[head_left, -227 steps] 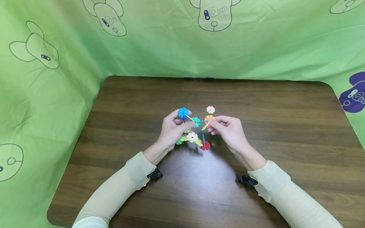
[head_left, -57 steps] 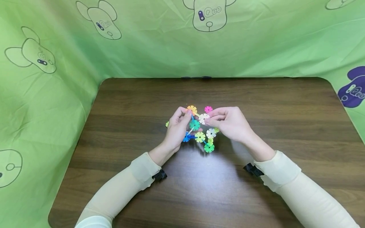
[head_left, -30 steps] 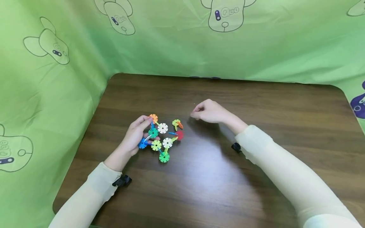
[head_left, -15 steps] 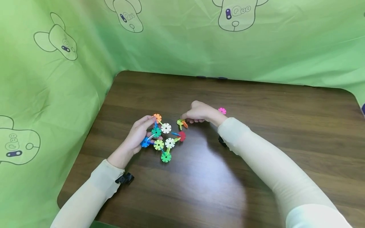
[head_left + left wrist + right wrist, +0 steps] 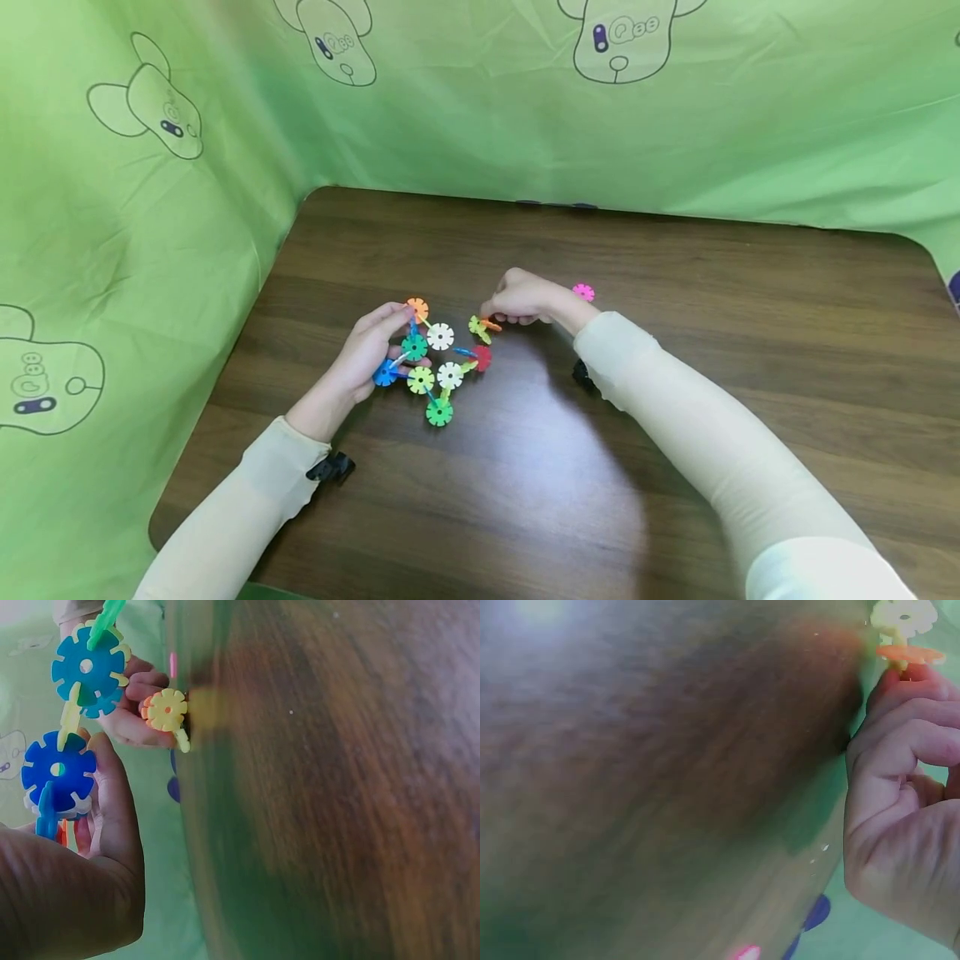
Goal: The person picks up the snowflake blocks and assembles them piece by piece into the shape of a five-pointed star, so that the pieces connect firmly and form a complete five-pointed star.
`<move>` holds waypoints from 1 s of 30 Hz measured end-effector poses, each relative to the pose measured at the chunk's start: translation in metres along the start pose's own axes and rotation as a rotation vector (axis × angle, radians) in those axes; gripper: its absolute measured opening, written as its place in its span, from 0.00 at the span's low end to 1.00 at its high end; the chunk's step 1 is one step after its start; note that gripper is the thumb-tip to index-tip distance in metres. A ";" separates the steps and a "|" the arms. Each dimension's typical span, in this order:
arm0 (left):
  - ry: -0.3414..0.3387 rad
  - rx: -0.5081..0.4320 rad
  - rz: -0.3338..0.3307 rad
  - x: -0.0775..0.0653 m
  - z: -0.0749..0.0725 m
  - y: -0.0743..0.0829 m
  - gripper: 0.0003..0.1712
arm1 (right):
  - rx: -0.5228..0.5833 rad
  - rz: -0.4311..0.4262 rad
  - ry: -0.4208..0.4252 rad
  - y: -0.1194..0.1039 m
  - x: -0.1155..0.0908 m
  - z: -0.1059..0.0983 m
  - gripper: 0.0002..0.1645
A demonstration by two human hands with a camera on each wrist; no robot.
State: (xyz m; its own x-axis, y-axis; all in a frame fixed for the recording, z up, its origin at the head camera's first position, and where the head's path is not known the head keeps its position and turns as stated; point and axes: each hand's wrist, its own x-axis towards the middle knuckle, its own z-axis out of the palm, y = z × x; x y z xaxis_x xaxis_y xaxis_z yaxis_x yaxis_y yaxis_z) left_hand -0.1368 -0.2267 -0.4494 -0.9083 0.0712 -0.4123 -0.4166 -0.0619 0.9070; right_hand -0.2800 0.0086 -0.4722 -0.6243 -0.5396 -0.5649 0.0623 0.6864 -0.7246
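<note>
My left hand (image 5: 367, 346) grips a chain of joined notched plastic snowflake discs, its thumb on the orange disc (image 5: 417, 309) and fingers behind the teal disc (image 5: 414, 347). The chain runs through a blue disc (image 5: 386, 372), a yellow disc (image 5: 421, 380) and a green disc (image 5: 439, 412) to a red disc (image 5: 482, 358). A white disc (image 5: 440, 337) ends its upper branch. To the right, my right hand (image 5: 519, 296) pinches a small yellow-green and orange disc cluster (image 5: 476, 325). The right wrist view shows fingertips at the orange disc (image 5: 911, 653).
A loose pink disc (image 5: 583, 292) lies on the brown wooden table (image 5: 712, 350), just behind the right wrist. A green printed curtain (image 5: 450, 108) hangs along the table's back and left sides. Black wrist cameras sit under both cuffs.
The white disc was fitted to the chain's upper branch. Then my left hand carried the chain left, and my right hand left it and reached the small cluster, which has since turned slightly.
</note>
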 end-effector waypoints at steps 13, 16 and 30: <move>-0.065 -0.079 -0.006 0.016 0.041 0.012 0.15 | 0.421 -0.179 0.231 0.036 -0.073 -0.028 0.17; -0.063 -0.112 0.002 0.021 0.053 0.014 0.17 | 0.505 -0.220 0.309 0.040 -0.095 -0.026 0.15; -0.100 -0.209 0.049 0.030 0.115 0.025 0.22 | 0.720 -0.271 0.584 0.053 -0.156 -0.002 0.11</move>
State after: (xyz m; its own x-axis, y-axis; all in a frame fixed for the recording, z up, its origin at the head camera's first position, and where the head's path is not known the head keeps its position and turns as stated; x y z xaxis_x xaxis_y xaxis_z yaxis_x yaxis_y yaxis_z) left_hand -0.1697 -0.1116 -0.4291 -0.9234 0.1608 -0.3485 -0.3809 -0.2720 0.8837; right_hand -0.1808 0.1302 -0.4211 -0.9643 -0.1749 -0.1988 0.2009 0.0060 -0.9796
